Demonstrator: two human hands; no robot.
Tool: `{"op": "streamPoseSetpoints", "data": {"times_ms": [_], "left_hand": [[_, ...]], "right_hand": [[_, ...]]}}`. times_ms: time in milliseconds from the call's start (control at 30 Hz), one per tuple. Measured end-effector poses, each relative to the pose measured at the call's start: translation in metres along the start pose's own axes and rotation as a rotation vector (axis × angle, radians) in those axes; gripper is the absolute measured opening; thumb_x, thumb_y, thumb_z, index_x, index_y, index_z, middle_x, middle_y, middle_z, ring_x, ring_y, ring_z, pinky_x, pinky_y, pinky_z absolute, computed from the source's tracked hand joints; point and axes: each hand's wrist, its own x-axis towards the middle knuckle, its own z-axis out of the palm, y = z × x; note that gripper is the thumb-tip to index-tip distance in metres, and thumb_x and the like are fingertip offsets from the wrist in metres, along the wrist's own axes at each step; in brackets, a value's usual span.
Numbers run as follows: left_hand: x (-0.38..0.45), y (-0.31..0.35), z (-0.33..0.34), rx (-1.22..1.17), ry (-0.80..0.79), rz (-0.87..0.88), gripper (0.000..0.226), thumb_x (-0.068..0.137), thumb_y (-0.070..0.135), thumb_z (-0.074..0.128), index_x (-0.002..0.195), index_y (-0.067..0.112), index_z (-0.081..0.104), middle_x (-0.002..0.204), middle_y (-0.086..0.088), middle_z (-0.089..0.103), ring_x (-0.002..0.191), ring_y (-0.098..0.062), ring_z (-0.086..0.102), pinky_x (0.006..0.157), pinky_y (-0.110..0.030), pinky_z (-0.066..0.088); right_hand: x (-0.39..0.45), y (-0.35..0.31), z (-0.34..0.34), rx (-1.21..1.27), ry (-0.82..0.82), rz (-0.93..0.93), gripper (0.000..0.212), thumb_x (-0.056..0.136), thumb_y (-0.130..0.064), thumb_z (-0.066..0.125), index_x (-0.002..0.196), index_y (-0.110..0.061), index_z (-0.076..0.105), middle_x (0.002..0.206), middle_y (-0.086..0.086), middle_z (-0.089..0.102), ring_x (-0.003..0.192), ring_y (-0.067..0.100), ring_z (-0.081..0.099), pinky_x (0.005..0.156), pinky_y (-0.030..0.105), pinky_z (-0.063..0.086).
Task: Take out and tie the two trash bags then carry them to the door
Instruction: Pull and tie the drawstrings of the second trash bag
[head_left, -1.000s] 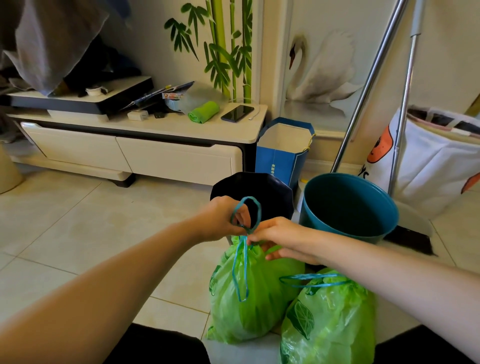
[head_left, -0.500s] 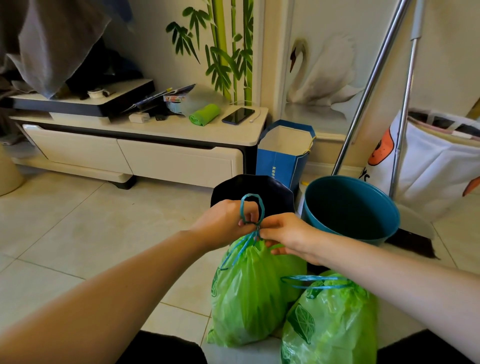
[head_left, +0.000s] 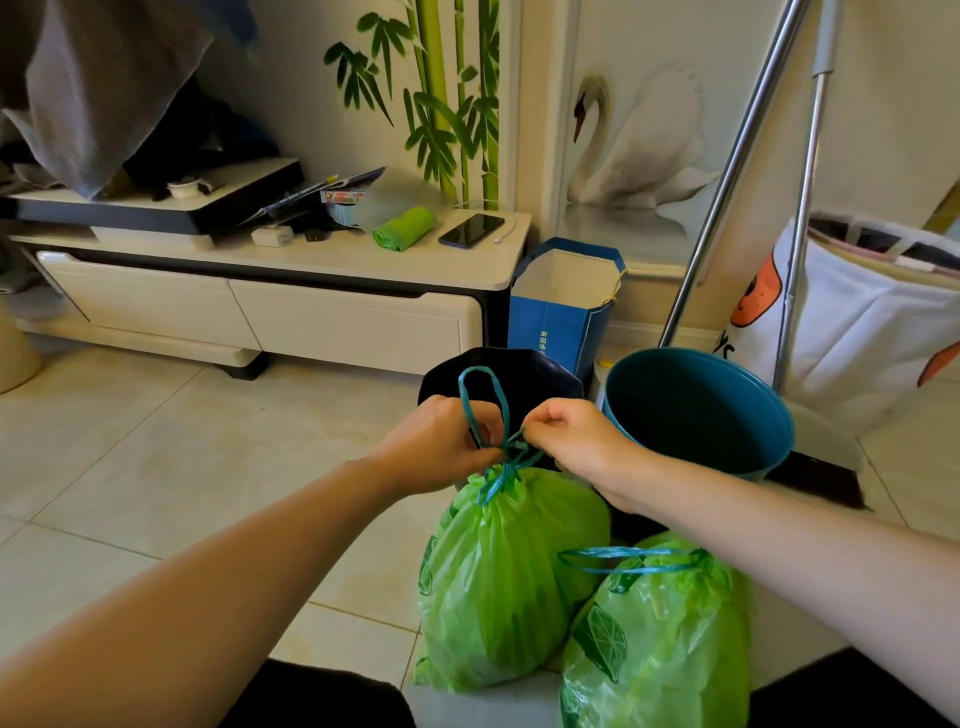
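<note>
Two green trash bags stand on the tiled floor in front of me. The left bag has its neck gathered tight by a blue drawstring whose loop stands up above my fingers. My left hand pinches the drawstring at the base of that loop. My right hand pinches the string ends just to the right, at the knot. The right bag, printed with leaf shapes, sits beside it with its blue drawstring loops lying loose on top, touched by neither hand.
A black bin and a teal bin stand just behind the bags. A blue paper bag, two metal poles and a white fabric bag are at the back right. A low white cabinet fills the back left.
Both hands have drawn closer together and pulled the drawstring tight at the left bag's neck. The hanging loop has gone; the upper loop now stands taller.
</note>
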Motion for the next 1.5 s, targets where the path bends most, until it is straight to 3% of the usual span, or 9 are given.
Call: {"op": "streamPoseSetpoints", "data": {"times_ms": [167,333,467,633,767,867,1033,1300,1500], "left_hand": [[-0.001,-0.004,-0.004,-0.031,0.024,-0.039,0.010,0.077,0.024,0.075,0.083,0.017,0.071,0.076,0.006,0.073,0.072,-0.007,0.068,0.073,-0.037,0.056],[-0.003,-0.010,-0.004,-0.033,0.007,-0.077,0.012,0.078,0.027,0.075,0.084,0.018,0.072,0.079,0.005,0.074,0.075,-0.008,0.069,0.075,-0.040,0.057],[-0.006,-0.016,-0.006,-0.109,-0.013,-0.100,0.009,0.079,0.023,0.075,0.087,0.018,0.075,0.081,0.003,0.075,0.074,-0.010,0.071,0.075,-0.038,0.059],[-0.011,-0.003,-0.017,-0.516,0.042,-0.253,0.006,0.085,0.010,0.070,0.086,0.007,0.075,0.080,-0.010,0.076,0.072,-0.018,0.074,0.062,-0.021,0.055],[-0.014,-0.001,-0.037,-1.006,0.092,-0.377,0.025,0.086,0.010,0.057,0.063,0.011,0.068,0.066,-0.008,0.066,0.073,-0.018,0.067,0.084,-0.036,0.050],[-0.020,-0.009,-0.051,-1.404,-0.053,-0.400,0.033,0.076,0.017,0.056,0.046,0.016,0.043,0.048,-0.003,0.039,0.062,-0.023,0.056,0.086,-0.037,0.052],[-0.032,-0.023,-0.049,-0.975,-0.291,-0.602,0.043,0.088,0.021,0.059,0.053,0.018,0.035,0.055,-0.002,0.019,0.052,-0.019,0.029,0.094,-0.043,0.051],[-0.042,-0.054,-0.043,-0.467,-0.307,-0.845,0.043,0.086,0.025,0.070,0.053,0.016,0.043,0.048,0.001,0.039,0.043,-0.013,0.046,0.064,-0.028,0.044],[-0.031,-0.038,-0.053,-1.033,0.041,-0.969,0.040,0.086,0.014,0.065,0.058,0.018,0.036,0.047,0.003,0.028,0.040,-0.015,0.033,0.062,-0.028,0.044]], "right_hand": [[0.003,0.002,-0.017,-0.425,-0.039,-0.220,0.006,0.085,-0.022,0.066,0.083,-0.021,0.061,0.051,-0.008,0.051,0.042,0.002,0.043,0.053,0.024,0.038],[0.001,-0.003,-0.037,-0.662,0.010,-0.330,0.008,0.085,-0.028,0.067,0.081,-0.021,0.065,0.060,-0.006,0.060,0.054,0.012,0.057,0.060,0.034,0.052],[0.003,-0.010,-0.053,-0.285,0.090,-0.171,0.010,0.086,-0.019,0.066,0.080,-0.011,0.069,0.062,0.004,0.059,0.059,0.011,0.054,0.064,0.026,0.049],[-0.009,-0.021,-0.067,0.455,-0.085,-0.026,0.015,0.089,-0.002,0.056,0.076,-0.005,0.061,0.057,0.005,0.054,0.066,0.021,0.068,0.072,0.036,0.060],[-0.011,-0.020,-0.074,0.712,-0.148,0.061,0.032,0.090,-0.005,0.049,0.058,-0.012,0.054,0.051,0.002,0.039,0.052,0.015,0.046,0.069,0.031,0.057],[-0.007,-0.014,-0.081,0.796,-0.158,0.151,0.037,0.089,-0.009,0.047,0.052,-0.015,0.048,0.049,-0.001,0.030,0.048,0.013,0.033,0.067,0.030,0.050],[0.003,0.007,-0.082,0.565,-0.069,0.270,0.023,0.089,-0.010,0.051,0.066,-0.011,0.051,0.048,-0.003,0.029,0.043,0.011,0.030,0.051,0.027,0.040],[0.007,0.031,-0.097,0.307,-0.030,0.466,0.019,0.087,-0.005,0.053,0.068,-0.007,0.052,0.049,0.003,0.039,0.044,0.014,0.040,0.053,0.028,0.056],[0.006,0.019,-0.097,0.416,0.007,0.398,0.013,0.090,-0.008,0.055,0.077,-0.004,0.059,0.051,0.004,0.052,0.046,0.015,0.051,0.050,0.028,0.056]]}}
